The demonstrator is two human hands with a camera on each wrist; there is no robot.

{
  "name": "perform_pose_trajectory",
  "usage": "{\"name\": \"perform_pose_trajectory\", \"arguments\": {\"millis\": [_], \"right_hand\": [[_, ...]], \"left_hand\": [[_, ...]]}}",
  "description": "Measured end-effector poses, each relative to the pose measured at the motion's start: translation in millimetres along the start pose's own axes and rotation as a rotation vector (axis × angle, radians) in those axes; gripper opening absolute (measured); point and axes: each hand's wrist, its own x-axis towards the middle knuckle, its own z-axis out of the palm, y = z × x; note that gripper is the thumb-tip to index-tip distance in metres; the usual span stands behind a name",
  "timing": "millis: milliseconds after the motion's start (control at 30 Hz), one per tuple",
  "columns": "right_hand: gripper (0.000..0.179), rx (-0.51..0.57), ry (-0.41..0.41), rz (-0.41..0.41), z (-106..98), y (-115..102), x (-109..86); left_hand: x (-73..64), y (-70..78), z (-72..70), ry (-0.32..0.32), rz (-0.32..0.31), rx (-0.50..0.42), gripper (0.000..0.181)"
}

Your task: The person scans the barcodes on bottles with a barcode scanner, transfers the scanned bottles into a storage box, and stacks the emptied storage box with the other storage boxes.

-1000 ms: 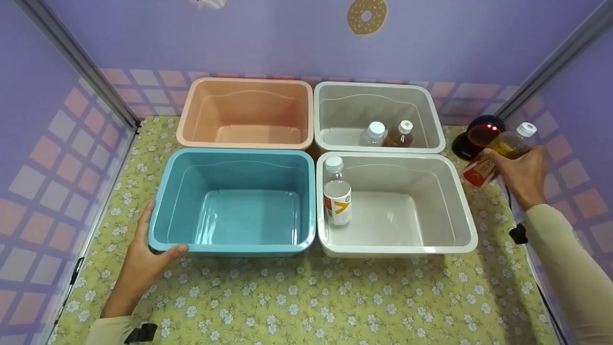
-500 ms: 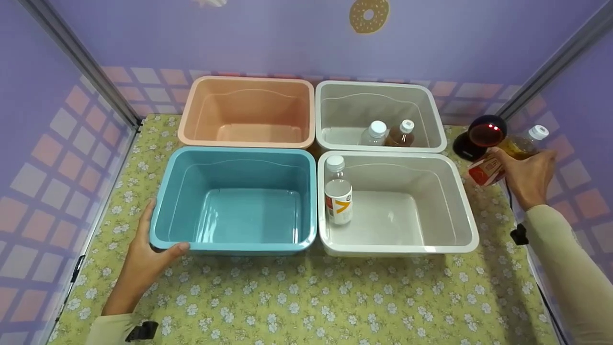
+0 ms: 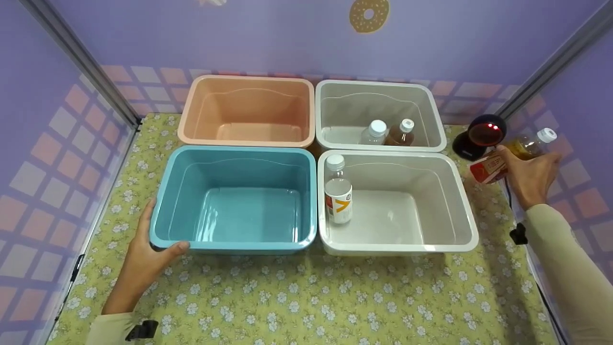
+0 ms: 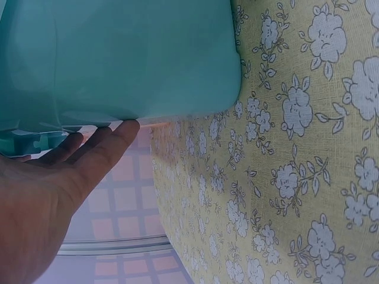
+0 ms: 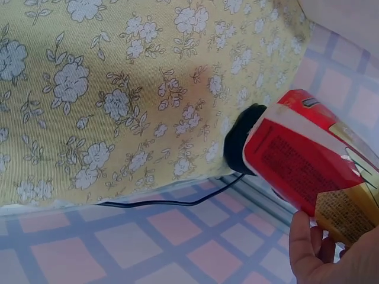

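Note:
My right hand grips a drink bottle with a white cap, amber liquid and a red label. The bottle is tilted, cap up to the right and base down to the left, right by a black round-headed scanner with red lights. In the right wrist view the label's printed panel faces the camera. My left hand rests at the near left corner of the blue bin, thumb along the rim. The left wrist view shows straight fingers against the outer wall.
Beside the blue bin stands a white bin with an upright bottle inside. Behind are an orange bin and a grey bin; the grey one holds a clear bottle and a brown-drink bottle. Purple walls enclose the flowered tablecloth.
The right hand has shifted slightly right with the bottle, which now lies more nearly level. The left hand stays at the blue bin's corner.

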Motion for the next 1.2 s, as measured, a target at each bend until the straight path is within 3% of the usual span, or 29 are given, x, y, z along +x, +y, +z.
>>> {"name": "perform_pose_trajectory", "arguments": {"millis": [233,467,633,800,967,1133,1200], "right_hand": [[0.098,0.042,0.048,0.015,3,2,6.0],[0.058,0.165,0.051,0.044,1,1,4.3],[0.055,0.404,0.009,0.161,-2,1,1.5],[0.063,0.664,-0.056,0.31,-4,0,2.0],[0.066,0.722,-0.092,0.424,-9,1,2.1],[0.061,0.768,-0.074,0.409,-14,-3,0.0],[0.06,0.837,-0.069,0.378,-15,-8,-0.9]], "left_hand": [[0.9,-0.3,0.3,0.007,0.007,0.014,0.118],[0.0,0.3,-0.2,0.008,0.0,0.024,0.117],[-0.4,0.4,-0.1,0.011,-0.001,0.022,0.117],[0.2,-1.0,-0.4,0.008,0.002,0.013,0.118],[0.8,-0.8,-1.0,0.005,-0.006,0.008,0.119],[1.0,1.2,-0.2,-0.003,0.001,0.001,0.118],[0.6,1.7,-0.2,-0.005,0.007,-0.006,0.117]]}}
